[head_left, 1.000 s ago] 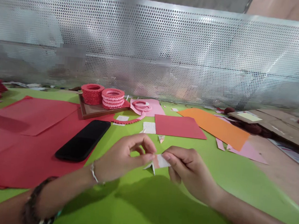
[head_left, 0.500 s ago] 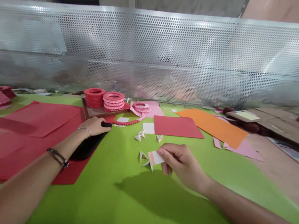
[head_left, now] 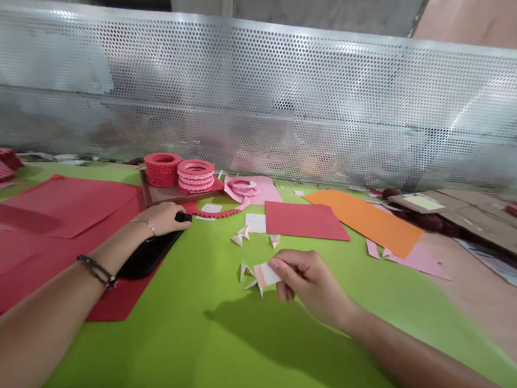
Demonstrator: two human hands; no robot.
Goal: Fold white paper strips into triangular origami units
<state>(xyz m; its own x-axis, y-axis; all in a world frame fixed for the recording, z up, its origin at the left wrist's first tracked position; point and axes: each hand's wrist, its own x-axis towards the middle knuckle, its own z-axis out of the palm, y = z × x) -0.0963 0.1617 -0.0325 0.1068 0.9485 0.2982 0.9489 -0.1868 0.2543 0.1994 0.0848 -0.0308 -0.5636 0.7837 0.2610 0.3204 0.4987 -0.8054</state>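
Observation:
My left hand [head_left: 164,218] rests on the far end of a black phone-like object [head_left: 147,257], fingers curled over its upper edge. That object lies partly on red paper sheets [head_left: 127,297]. Between the thumb and fingers of my right hand [head_left: 303,277] is a small white paper piece [head_left: 268,274] with a pale orange edge, held above the green surface [head_left: 173,343]. Just left of it lie small folded paper bits [head_left: 246,271]. More folded bits [head_left: 240,236] are farther back, near a red rectangle of paper [head_left: 305,220].
Stacks of red rings [head_left: 161,170] and pink rings [head_left: 195,177] stand on a brown tray [head_left: 152,197]. Orange paper [head_left: 369,222] lies right of centre, cardboard [head_left: 487,220] at far right. A perforated metal panel [head_left: 267,98] spans the back.
Both hands keep nearly the same pose and hold. The whole view has shifted very slightly.

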